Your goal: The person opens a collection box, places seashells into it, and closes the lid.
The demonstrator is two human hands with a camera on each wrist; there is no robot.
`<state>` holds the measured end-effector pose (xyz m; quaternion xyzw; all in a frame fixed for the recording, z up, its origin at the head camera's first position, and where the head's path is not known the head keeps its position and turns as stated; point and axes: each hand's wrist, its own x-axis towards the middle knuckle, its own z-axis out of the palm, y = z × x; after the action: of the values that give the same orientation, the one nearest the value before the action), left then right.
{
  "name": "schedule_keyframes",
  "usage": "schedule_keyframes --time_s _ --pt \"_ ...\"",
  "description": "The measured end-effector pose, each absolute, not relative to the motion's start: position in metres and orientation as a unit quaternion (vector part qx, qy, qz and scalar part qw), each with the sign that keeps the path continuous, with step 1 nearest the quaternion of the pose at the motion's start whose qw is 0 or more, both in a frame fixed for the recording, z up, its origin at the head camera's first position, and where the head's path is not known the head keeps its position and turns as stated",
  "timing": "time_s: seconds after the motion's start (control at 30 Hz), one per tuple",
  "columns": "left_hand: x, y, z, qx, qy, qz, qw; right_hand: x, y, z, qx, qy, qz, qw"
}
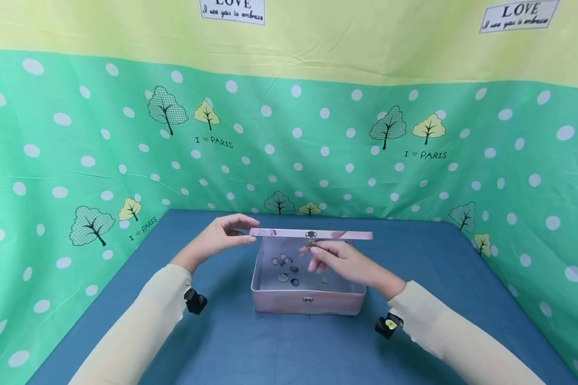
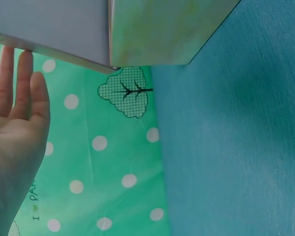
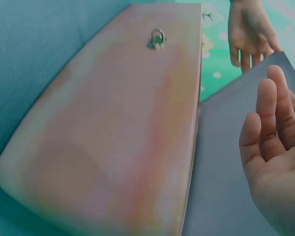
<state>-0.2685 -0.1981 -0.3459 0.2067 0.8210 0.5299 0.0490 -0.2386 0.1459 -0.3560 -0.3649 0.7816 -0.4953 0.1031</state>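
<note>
A pink box (image 1: 279,303) stands on the blue cloth with its hinged lid (image 1: 284,233) raised, the lid's front edge facing me. Inside, several small rounded, shell-like pieces (image 1: 283,277) lie scattered on the grey bottom. My left hand (image 1: 217,235) pinches the lid's left front corner, thumb below and fingers above. At the middle of that edge, my right hand (image 1: 347,262) pinches the metal clasp (image 1: 310,234) between thumb and forefinger, its other fingers loosely bent over the box. The metal catch (image 3: 158,39) shows on the box's front wall. My right hand hides part of the inside.
Blue cloth (image 1: 212,342) covers the table around the box. Behind and at both sides hangs a green curtain (image 1: 318,139) with white dots and printed trees. A small black camera sits on each wrist, the left camera (image 1: 195,301) and the right camera (image 1: 387,325).
</note>
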Motion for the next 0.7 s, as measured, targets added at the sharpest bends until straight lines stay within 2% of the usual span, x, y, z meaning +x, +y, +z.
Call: schedule_keyframes --time_s 0.2,0.33,0.5,0.7 --pt "-0.268 -0.199 -0.347 0.219 0.832 0.503 0.084 -0.232 0.142 -0.359 -0.365 0.775 -0.507 0.101" --pt "-0.268 -0.201 -0.35 0.232 0.834 0.483 0.132 -0.228 0.143 -0.362 -0.371 0.774 -0.503 0.106" --pt "-0.266 -0.201 -0.353 0.204 0.843 0.458 0.196 -0.223 0.144 -0.365 -0.373 0.778 -0.49 0.124" --pt "-0.266 -0.199 -0.355 0.165 0.853 0.444 0.219 -0.216 0.146 -0.37 -0.367 0.773 -0.496 0.148"
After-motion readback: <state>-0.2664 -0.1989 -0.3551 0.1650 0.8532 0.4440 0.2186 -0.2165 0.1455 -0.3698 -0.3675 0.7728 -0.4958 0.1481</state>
